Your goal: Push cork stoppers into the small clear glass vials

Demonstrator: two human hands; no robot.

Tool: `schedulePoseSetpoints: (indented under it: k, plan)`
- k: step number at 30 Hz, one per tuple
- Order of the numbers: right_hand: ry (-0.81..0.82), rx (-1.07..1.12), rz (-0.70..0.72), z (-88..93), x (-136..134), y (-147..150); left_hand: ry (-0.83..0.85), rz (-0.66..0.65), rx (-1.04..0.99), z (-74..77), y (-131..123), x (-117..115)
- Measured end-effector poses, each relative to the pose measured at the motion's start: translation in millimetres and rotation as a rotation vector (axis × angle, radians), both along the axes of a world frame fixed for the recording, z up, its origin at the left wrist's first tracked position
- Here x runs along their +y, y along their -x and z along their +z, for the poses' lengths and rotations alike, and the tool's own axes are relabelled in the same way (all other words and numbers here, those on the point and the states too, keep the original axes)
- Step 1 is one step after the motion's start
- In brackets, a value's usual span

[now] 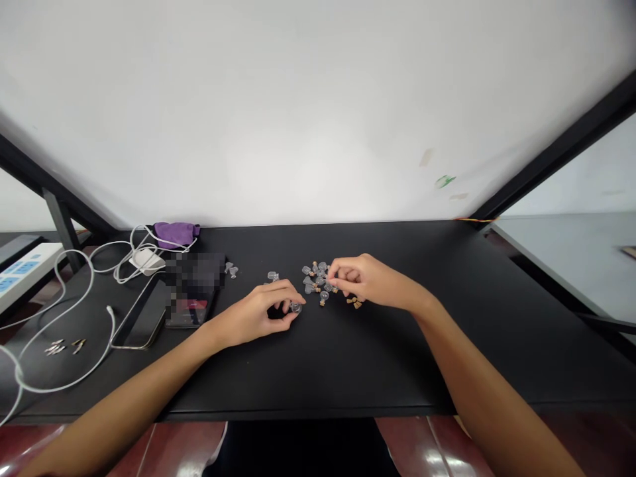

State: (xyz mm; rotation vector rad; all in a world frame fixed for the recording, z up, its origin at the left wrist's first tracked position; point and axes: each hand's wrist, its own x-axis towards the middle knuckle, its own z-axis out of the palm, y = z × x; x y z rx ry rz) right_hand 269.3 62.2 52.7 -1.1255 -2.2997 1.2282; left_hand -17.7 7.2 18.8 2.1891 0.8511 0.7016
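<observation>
Tiny glass bottles, cork stoppers on black counter. L hand pinching one bottle; R hand narrow, contents hidden. Risk: slick glass slips, rolls.

My black desk, with cables and devices on the left side

A white wall stands behind the desk. On the left part of the desk I see a purple cloth, a white charger and a long white cable. Near them lie a dark phone with a gold edge, a second device too blurred to tell, and some small metal pieces. A white power strip is at the far left.
</observation>
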Motion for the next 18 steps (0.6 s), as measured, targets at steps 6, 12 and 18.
schedulePoseSetpoints:
  k: [6,12,18]
  plan:
    - [0.093,-0.169,0.013,12.8,13,-37,0.030,-0.005,-0.177,-9.5,-16,-7]
    - [0.153,-0.263,0.088,6.8,13,-30,0.085,0.030,-0.241,-13.4,-19,-7]
    - [0.082,-0.295,0.159,2.6,9,-18,0.186,0.098,-0.326,-15.4,-18,-6]
